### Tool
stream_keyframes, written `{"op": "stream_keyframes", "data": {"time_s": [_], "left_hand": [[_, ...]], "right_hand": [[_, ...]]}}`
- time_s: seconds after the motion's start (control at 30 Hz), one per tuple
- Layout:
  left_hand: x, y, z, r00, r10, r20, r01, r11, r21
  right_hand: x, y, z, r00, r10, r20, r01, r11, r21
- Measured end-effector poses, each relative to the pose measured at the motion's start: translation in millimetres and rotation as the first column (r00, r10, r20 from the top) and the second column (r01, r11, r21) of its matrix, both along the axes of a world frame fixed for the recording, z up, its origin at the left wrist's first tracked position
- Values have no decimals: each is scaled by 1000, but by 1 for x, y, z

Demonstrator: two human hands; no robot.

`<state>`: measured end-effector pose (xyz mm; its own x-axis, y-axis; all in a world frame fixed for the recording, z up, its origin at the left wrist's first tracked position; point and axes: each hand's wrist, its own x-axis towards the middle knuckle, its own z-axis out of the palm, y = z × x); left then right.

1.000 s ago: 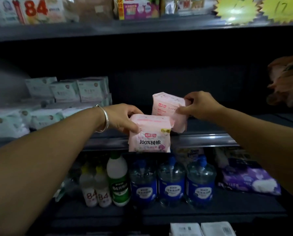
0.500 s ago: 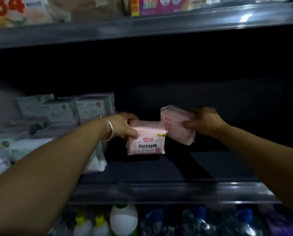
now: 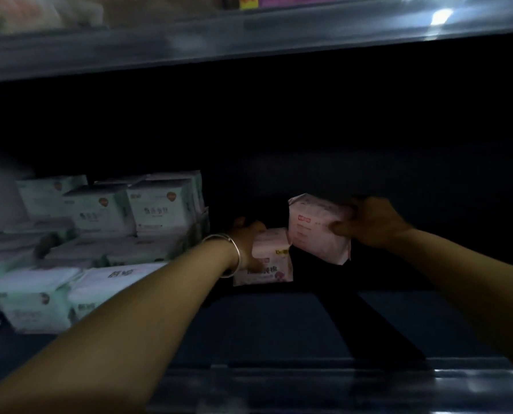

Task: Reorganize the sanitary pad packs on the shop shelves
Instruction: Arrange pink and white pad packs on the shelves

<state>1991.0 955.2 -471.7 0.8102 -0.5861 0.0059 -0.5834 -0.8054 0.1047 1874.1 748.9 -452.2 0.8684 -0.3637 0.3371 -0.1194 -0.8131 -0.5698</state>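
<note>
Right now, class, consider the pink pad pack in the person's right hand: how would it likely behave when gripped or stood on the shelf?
The pink pad pack probably feels soft: its wrapper creases where the right hand pinches it. It seems light, since it is held by one edge. Flat-sided, it should not roll, but might tip.

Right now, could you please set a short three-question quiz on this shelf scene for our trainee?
1. True or false: each hand grips a pink pack.
2. Which wrist wears the bracelet?
3. The stacked green-and-white packs lie: A) left of the hands, B) right of them, C) on the shelf above.

Key
1. True: the left hand grips the lower pink pack, and the right hand grips the raised pink pack.
2. The left.
3. A.
</note>
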Motion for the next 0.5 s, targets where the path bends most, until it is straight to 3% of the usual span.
{"op": "stream_keyframes", "data": {"time_s": [0.1, 0.23, 0.5], "left_hand": [[3, -2, -12, 994, 18, 112, -9, 997, -74], [7, -6, -18, 953, 66, 297, -71, 997, 6], [38, -37, -29, 931, 142, 336, -103, 986, -132]], "right_hand": [[-7, 0, 0, 1000, 11, -12, -11, 1000, 2], [-12, 0, -3, 998, -9, -61, 9, 1000, 1], [5, 0, -4, 998, 63, 10, -63, 998, -17]]}}
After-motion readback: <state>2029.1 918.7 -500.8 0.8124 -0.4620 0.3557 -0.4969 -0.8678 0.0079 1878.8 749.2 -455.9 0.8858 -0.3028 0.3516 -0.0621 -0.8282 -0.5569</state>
